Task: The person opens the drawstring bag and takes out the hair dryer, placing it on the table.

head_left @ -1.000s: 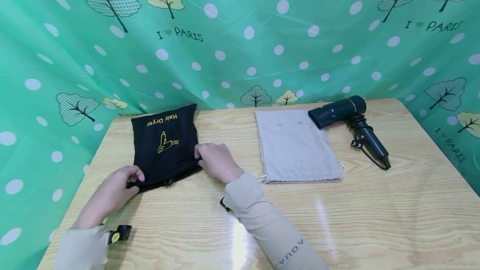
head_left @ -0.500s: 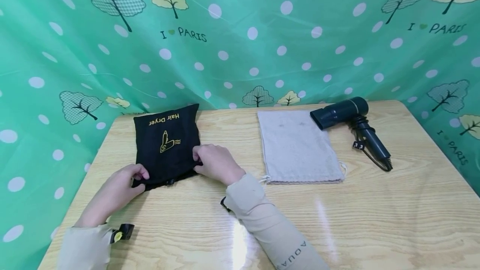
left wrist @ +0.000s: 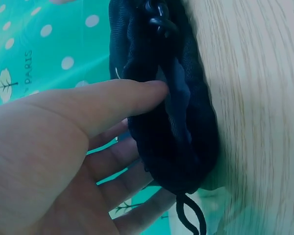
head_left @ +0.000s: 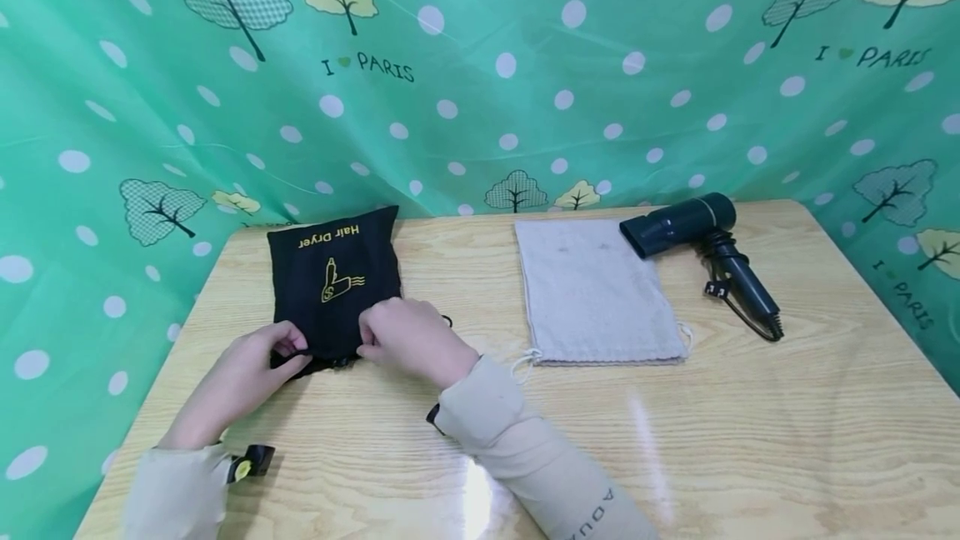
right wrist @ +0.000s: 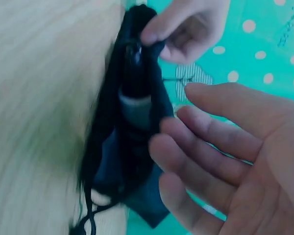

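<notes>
A black drawstring bag (head_left: 300, 273) with yellow "Hair Dryer" lettering lies flat at the table's left, its mouth toward me. My left hand (head_left: 243, 373) pinches the upper rim near the left corner. In the left wrist view the thumb (left wrist: 147, 93) reaches into the mouth, with the other fingers outside the cloth. My right hand (head_left: 412, 340) is over the right part of the mouth. Its fingers (right wrist: 206, 171) are loosely bent and hold nothing in the right wrist view, which also shows the mouth gaping and a grey band inside. A cord loop (left wrist: 188, 213) hangs at the bag's corner.
A light grey drawstring bag (head_left: 592, 298) lies flat at centre right. Its top right corner is overlapped by the nozzle of a dark hair dryer (head_left: 678, 225), whose cord is wound about the handle. Behind the wooden table (head_left: 712, 457) hangs a green dotted curtain (head_left: 480, 107).
My right hand has left the bag's right corner and moved left along the mouth, uncovering a cord loop there. The left hand has shifted slightly right, keeping the rim pinched.
</notes>
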{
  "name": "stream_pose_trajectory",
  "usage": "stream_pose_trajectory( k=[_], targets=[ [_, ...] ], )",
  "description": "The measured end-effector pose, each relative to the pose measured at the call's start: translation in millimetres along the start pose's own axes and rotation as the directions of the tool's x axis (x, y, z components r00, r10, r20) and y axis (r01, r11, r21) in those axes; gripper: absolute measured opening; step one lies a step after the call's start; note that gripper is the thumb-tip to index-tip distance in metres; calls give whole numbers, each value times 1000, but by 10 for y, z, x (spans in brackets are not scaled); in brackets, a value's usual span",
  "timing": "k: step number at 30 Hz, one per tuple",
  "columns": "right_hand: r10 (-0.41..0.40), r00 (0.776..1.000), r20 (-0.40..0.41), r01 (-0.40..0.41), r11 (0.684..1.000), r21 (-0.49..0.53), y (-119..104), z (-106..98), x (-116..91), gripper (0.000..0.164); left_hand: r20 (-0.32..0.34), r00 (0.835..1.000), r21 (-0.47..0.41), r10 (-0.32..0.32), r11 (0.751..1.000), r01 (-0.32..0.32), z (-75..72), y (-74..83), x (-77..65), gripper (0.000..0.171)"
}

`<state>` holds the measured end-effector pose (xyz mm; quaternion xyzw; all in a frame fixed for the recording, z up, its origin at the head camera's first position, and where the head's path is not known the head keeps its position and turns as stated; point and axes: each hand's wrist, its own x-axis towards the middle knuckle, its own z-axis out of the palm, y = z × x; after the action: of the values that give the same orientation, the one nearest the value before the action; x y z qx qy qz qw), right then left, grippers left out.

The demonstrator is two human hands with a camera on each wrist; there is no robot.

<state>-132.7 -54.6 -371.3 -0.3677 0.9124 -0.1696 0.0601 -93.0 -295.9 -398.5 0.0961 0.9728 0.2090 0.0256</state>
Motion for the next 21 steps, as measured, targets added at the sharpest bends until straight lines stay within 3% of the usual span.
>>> stream_pose_trajectory(
  k=[7, 11, 21],
  targets=[
    [-106, 994, -26, 104, 993, -63, -132, 210, -13, 38, -47, 998, -26, 30, 999, -32, 38, 39, 13, 15],
    [-75, 994, -78, 65, 991, -119, -142, 251, -24, 33, -49, 998, -32, 31, 999, -33, 45, 66, 15, 15],
    [-12, 985, -175, -14, 989, -146, -180, 228, -8, 20, -40, 999, -52, 20, 998, -22, 15, 96, -2, 13]
  ],
)
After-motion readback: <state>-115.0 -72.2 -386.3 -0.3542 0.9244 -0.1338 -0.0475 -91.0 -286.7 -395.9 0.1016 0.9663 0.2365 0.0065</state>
